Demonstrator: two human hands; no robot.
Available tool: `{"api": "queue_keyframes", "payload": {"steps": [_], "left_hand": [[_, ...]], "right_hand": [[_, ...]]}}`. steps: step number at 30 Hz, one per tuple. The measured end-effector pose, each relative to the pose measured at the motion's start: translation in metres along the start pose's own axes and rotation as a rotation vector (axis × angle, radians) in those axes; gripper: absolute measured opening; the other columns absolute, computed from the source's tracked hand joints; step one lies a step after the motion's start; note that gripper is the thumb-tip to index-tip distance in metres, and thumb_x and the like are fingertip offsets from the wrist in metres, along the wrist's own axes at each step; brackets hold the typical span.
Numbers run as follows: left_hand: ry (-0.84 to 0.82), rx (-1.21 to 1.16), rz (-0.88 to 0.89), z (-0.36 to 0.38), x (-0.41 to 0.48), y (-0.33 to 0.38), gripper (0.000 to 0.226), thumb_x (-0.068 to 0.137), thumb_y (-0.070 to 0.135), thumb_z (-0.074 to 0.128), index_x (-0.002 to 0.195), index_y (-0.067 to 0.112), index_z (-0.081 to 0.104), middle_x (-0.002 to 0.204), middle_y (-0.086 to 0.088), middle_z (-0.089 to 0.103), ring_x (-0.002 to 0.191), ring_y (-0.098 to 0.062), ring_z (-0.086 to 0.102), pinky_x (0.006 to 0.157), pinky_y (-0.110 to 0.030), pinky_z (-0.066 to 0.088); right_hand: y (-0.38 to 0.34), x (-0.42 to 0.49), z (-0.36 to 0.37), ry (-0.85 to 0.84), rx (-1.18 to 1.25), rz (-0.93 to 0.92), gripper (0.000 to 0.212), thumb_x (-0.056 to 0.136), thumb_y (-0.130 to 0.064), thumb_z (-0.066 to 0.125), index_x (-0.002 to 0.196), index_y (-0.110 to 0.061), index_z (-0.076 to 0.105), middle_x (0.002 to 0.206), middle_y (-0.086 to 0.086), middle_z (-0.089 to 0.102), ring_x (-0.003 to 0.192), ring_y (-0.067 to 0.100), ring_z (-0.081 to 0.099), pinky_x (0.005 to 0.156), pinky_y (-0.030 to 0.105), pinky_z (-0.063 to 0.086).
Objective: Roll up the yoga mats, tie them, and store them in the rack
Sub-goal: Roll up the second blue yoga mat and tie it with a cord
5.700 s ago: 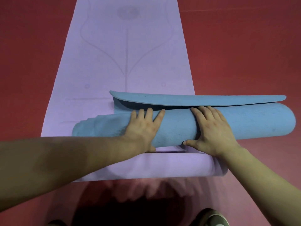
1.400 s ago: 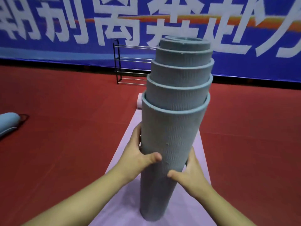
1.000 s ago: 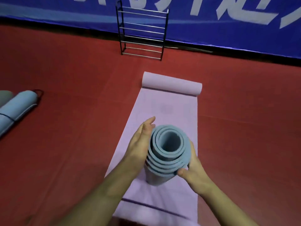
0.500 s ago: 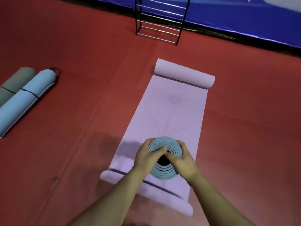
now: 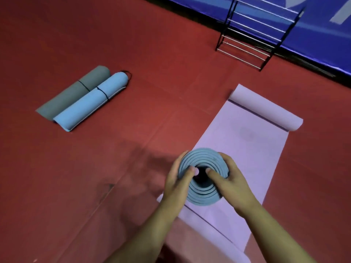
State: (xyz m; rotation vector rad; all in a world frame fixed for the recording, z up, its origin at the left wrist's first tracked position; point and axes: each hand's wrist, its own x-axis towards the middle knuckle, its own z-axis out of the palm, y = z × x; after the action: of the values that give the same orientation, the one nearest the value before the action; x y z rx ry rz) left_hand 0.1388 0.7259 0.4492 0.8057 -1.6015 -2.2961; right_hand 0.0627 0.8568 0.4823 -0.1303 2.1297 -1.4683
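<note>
Head view: the blue mat [image 5: 203, 198], rolled into a tight coil, stands on end on the purple mat [image 5: 252, 149], and its spiral top faces the camera. It sits between the two hands. The left hand [image 5: 176, 181] clasps the roll's left side, with its fingers [image 5: 185, 154] curled round the outer wrap and its thumb hooked over the coils towards the dark core. The right hand [image 5: 232, 185] mirrors it on the right side, fingers bent round the outside and thumb lying across the top rings.

The purple mat lies flat on the red floor [image 5: 133, 44], its far end curled up. Well to the left, a grey mat [image 5: 76, 91] and a light-blue mat [image 5: 89, 105] lie rolled and touching, each with a dark band round it. A black wire rack [image 5: 252, 35] stands by a blue banner [image 5: 322, 40]. The banner's white lettering is cut off and cannot be read.
</note>
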Motion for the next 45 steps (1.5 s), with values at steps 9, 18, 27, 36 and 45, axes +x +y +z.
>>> {"api": "queue_keyframes", "payload": {"steps": [9,18,27,36,45], "left_hand": [[0.188,-0.044,0.054,-0.134,0.077,0.078,0.037,0.091,0.033,0.052,0.121,0.015,0.065,0.118,-0.003,0.07,0.113,-0.019,0.065,0.096,-0.032,0.052],[0.225,-0.109,-0.008,-0.235,0.186,0.138,0.028,0.087,0.028,0.059,0.107,0.013,0.071,0.109,-0.014,0.072,0.102,-0.031,0.068,0.088,-0.042,0.055],[0.091,0.042,0.025,-0.326,0.308,0.208,0.063,0.079,0.064,0.067,0.119,0.016,0.056,0.123,-0.015,0.063,0.117,-0.04,0.058,0.101,-0.061,0.045],[-0.379,0.804,0.253,-0.435,0.429,0.261,0.135,0.057,0.047,0.09,0.156,0.036,-0.001,0.159,0.019,0.016,0.148,0.001,0.01,0.121,-0.033,0.021],[-0.225,0.732,0.115,-0.435,0.571,0.22,0.106,0.046,0.059,0.087,0.134,0.033,0.032,0.13,0.012,0.048,0.122,-0.009,0.047,0.1,-0.031,0.042]], "right_hand": [[-0.081,0.058,0.153,-0.157,0.05,-0.088,0.048,0.077,-0.04,0.069,0.123,-0.035,0.054,0.105,-0.025,0.067,0.1,0.0,0.066,0.088,0.028,0.052],[-0.13,0.155,0.238,-0.507,-0.199,-0.238,0.118,0.052,-0.011,0.097,0.146,-0.029,0.028,0.138,-0.007,0.052,0.131,0.017,0.051,0.107,0.039,0.046],[-0.211,0.255,0.319,-0.318,-0.221,-0.299,0.109,0.051,-0.014,0.097,0.137,-0.048,0.039,0.132,-0.017,0.06,0.122,0.004,0.058,0.094,0.023,0.05],[-0.246,0.356,0.422,-0.105,-0.072,-0.115,0.086,0.059,-0.05,0.09,0.132,-0.025,0.053,0.122,-0.007,0.069,0.115,0.012,0.065,0.086,0.024,0.055],[-0.217,0.479,0.463,0.037,0.104,0.264,0.048,0.096,-0.054,0.052,0.12,-0.014,0.064,0.1,0.014,0.076,0.087,0.03,0.075,0.069,0.039,0.061]]}}
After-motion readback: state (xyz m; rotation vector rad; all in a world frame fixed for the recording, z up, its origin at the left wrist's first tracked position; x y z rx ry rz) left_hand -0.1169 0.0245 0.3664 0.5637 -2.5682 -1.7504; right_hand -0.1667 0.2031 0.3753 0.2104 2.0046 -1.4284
